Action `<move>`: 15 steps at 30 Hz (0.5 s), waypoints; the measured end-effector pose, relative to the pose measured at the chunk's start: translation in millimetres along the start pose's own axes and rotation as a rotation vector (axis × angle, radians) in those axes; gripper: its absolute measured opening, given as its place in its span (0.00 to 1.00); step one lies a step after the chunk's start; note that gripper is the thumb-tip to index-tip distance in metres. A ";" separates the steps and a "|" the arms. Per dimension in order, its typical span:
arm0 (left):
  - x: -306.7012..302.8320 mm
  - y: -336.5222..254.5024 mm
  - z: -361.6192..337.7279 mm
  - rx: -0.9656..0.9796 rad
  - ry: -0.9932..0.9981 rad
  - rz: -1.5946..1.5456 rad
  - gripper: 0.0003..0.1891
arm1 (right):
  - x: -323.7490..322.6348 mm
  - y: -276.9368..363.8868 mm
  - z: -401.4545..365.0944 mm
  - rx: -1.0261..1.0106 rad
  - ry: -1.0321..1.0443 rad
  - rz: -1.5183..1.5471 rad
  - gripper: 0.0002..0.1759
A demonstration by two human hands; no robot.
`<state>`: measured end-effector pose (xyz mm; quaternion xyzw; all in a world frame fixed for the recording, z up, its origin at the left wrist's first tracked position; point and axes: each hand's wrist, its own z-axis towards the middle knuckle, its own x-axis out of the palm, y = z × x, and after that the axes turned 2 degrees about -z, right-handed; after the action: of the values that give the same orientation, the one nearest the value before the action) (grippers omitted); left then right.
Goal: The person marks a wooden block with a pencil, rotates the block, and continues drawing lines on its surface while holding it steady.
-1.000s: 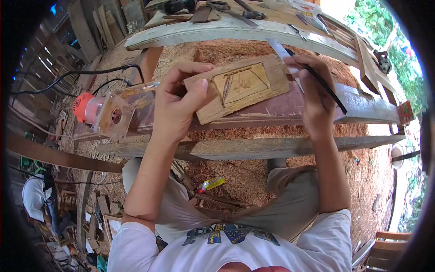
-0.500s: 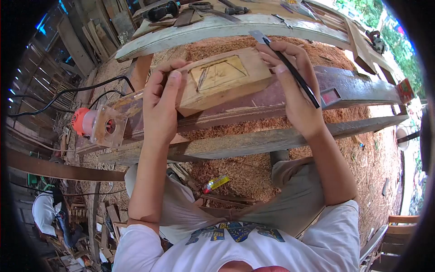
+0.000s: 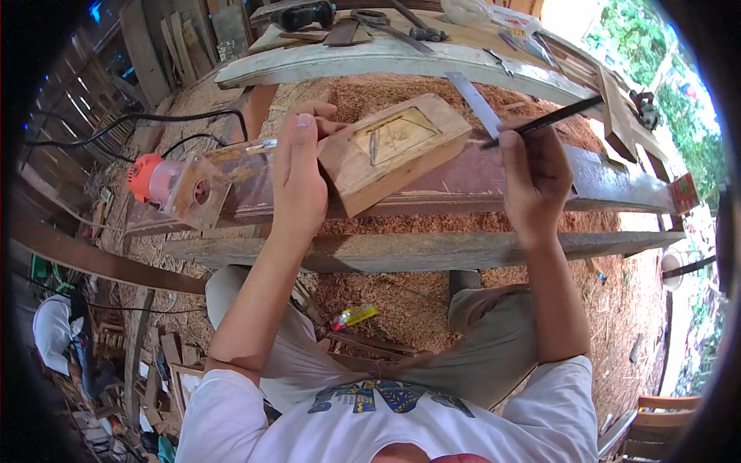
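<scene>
My left hand (image 3: pixel 301 177) grips the left end of a wooden block (image 3: pixel 409 170), thumb on the near side and the other fingers partly behind it. The block is tilted, its right end raised toward the far side. On its upper face is a rectangular recess (image 3: pixel 397 133) with dark lines drawn in it. To the right of the block, my right hand (image 3: pixel 538 174) is closed around a black pencil (image 3: pixel 559 116) and a metal ruler (image 3: pixel 472 100). The pencil's tip points left, toward the block; the ruler extends up and left from the fingers.
An orange router (image 3: pixel 147 179) with a clear base sits left on the brown bench plank (image 3: pixel 617 181). A black cable (image 3: pixel 170 118) runs behind it. Hand tools, including a hammer (image 3: pixel 424 32), lie on the far bench. Wood shavings cover the ground. Another person (image 3: pixel 54 332) is at lower left.
My right hand has come off the block and moved right, and the pencil has swung to point left. The block has turned and tilted in my left hand.
</scene>
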<state>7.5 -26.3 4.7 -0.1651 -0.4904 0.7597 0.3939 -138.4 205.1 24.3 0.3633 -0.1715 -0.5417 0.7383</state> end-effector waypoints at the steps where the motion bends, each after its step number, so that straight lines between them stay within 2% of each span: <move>1: 0.2 0.1 -0.4 -0.011 0.014 -0.071 0.21 | 0.3 -0.9 -1.0 -0.004 0.010 0.002 0.06; 2: -1.8 3.7 -0.5 -0.008 0.005 -0.073 0.21 | 0.4 -1.9 -1.7 -0.015 0.044 0.029 0.06; 4: -7.3 13.0 -2.1 0.187 0.047 -0.088 0.21 | 5.8 -0.3 -4.3 -0.026 0.086 0.061 0.06; 5: -8.8 11.8 -5.6 0.189 0.037 -0.085 0.21 | 10.5 1.6 -6.0 -0.015 0.069 0.057 0.06; 8: -13.6 10.7 -17.8 0.410 0.033 0.077 0.23 | 23.1 6.0 -7.3 -0.022 0.058 0.098 0.08; 9: -16.5 11.3 -19.5 0.413 0.017 0.085 0.23 | 27.6 7.6 -7.4 -0.036 0.056 0.138 0.08; 11: -24.0 8.9 -23.8 0.561 0.091 0.128 0.22 | 34.3 13.7 -8.1 -0.046 0.076 0.138 0.08; 13: -38.9 0.7 -31.0 0.544 0.070 0.178 0.23 | 40.6 14.8 -8.4 -0.059 0.109 0.148 0.08; 15: -59.9 -10.2 -36.5 0.659 0.167 0.404 0.30 | 47.2 8.1 -5.5 -0.203 0.179 0.204 0.15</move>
<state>73.3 -47.3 -11.4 -0.1840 -0.1443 0.9226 0.3069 -112.6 164.6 19.8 0.3144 -0.0853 -0.4439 0.8348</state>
